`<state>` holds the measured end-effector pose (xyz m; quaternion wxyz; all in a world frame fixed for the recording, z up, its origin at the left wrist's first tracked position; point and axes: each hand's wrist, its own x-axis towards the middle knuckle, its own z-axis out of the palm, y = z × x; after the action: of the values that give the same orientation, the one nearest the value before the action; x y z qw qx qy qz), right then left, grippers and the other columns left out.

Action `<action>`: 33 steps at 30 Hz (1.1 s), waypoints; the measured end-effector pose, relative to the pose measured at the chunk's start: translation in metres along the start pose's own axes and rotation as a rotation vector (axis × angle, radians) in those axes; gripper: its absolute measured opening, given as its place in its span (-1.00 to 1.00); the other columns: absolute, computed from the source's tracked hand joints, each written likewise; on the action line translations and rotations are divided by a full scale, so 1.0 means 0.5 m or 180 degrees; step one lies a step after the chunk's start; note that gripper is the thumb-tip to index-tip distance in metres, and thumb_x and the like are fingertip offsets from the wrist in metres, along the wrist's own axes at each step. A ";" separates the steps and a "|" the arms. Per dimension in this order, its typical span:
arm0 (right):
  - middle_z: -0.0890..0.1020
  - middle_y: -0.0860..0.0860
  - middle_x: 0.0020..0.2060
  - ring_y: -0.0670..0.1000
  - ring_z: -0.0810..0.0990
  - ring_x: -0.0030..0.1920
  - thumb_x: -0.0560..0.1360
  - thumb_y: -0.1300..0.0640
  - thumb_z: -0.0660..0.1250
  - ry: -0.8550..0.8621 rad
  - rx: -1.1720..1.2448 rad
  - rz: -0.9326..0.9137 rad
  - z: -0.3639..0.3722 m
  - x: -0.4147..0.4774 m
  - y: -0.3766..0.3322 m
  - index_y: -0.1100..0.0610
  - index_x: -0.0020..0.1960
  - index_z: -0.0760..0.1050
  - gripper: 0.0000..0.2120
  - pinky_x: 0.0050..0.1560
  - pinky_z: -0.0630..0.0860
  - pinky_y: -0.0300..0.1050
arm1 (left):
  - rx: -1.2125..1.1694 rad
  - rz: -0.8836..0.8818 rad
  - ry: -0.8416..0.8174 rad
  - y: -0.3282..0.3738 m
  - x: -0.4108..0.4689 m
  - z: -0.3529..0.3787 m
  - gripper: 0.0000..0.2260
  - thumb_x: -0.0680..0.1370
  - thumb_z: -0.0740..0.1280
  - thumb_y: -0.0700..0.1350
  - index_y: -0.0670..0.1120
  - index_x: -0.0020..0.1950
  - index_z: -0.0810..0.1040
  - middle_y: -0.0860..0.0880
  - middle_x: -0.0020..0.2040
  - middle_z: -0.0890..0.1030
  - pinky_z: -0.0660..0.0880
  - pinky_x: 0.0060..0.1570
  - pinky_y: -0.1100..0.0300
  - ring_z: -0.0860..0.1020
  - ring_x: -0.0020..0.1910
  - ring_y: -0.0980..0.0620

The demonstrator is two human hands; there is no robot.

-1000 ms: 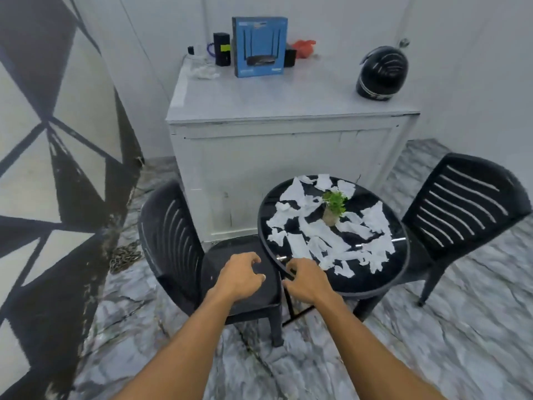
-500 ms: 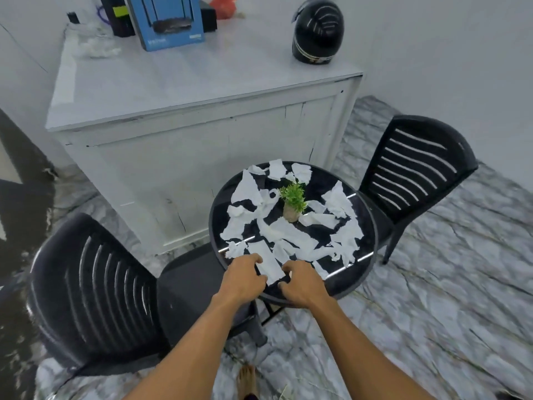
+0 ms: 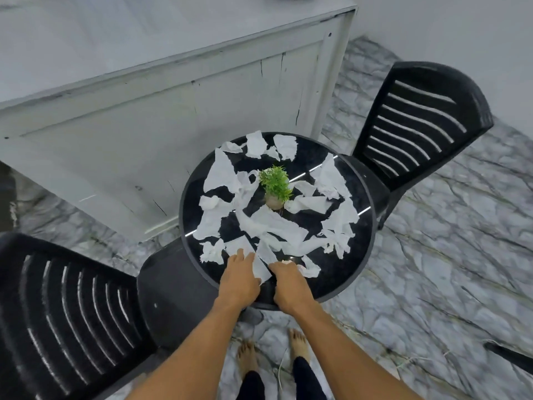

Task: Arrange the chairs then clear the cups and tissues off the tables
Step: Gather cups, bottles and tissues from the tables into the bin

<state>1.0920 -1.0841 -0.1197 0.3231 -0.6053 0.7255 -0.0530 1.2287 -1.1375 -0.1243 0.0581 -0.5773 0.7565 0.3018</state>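
A small round black table [image 3: 357, 255] stands in front of me, strewn with several torn white tissue pieces [image 3: 271, 223]. A little green potted plant [image 3: 275, 187] sits at its middle. My left hand [image 3: 239, 280] lies on the near edge with its fingers spread over a tissue strip [image 3: 261, 269]. My right hand [image 3: 290, 284] rests beside it, fingers curled down onto a crumpled tissue scrap [image 3: 288, 262]. One black slatted chair [image 3: 69, 313] stands at the table's left, its seat tucked under the rim. A second black chair [image 3: 418, 122] stands at the right. No cups show.
A long pale grey counter [image 3: 161, 111] runs close behind the table. The floor [image 3: 447, 269] is grey marble-patterned tile. My bare feet [image 3: 271, 353] stand just below the table's near edge. A dark object [image 3: 510, 356] pokes in at the lower right.
The view has tilted down and closer over the table. Both hands have slid forward from the rim onto the tissue pieces at the near edge.
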 end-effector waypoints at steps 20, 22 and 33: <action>0.64 -0.02 -0.09 0.13 0.58 -0.08 0.28 0.30 0.48 0.0718 -0.0138 0.0100 -0.020 0.006 0.148 0.06 -0.27 0.69 -0.84 -0.29 0.50 -0.05 | -0.1280 0.0195 0.1407 0.140 0.013 0.017 -0.78 0.56 0.29 -0.28 -0.08 0.13 0.61 0.07 0.03 0.58 0.50 0.05 0.25 0.56 -0.02 0.09; 0.63 0.03 -0.20 0.14 0.56 -0.11 0.31 0.40 0.39 0.0529 0.0038 0.0113 -0.011 0.003 0.166 0.16 -0.22 0.69 -0.81 -0.35 0.40 -0.11 | -0.1213 0.0376 0.1141 0.173 0.035 0.021 -0.75 0.57 0.27 -0.26 -0.07 0.21 0.57 0.04 0.11 0.57 0.50 0.12 0.18 0.55 0.06 0.06; 0.64 0.03 -0.18 0.06 0.57 -0.14 0.37 0.41 0.36 0.1687 0.0982 0.0415 -0.106 -0.030 0.297 0.15 0.11 0.64 -0.64 -0.12 0.52 -0.12 | 0.0048 0.0654 0.0063 0.265 0.117 0.105 -0.59 0.52 0.25 -0.36 -0.11 0.35 0.48 -0.06 0.18 0.52 0.48 0.09 0.10 0.51 0.14 -0.08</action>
<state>0.9394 -1.0482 -0.1416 0.2135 -0.4664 0.8052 -0.2976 1.0756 -1.1391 -0.1407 0.0237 -0.4992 0.8145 0.2947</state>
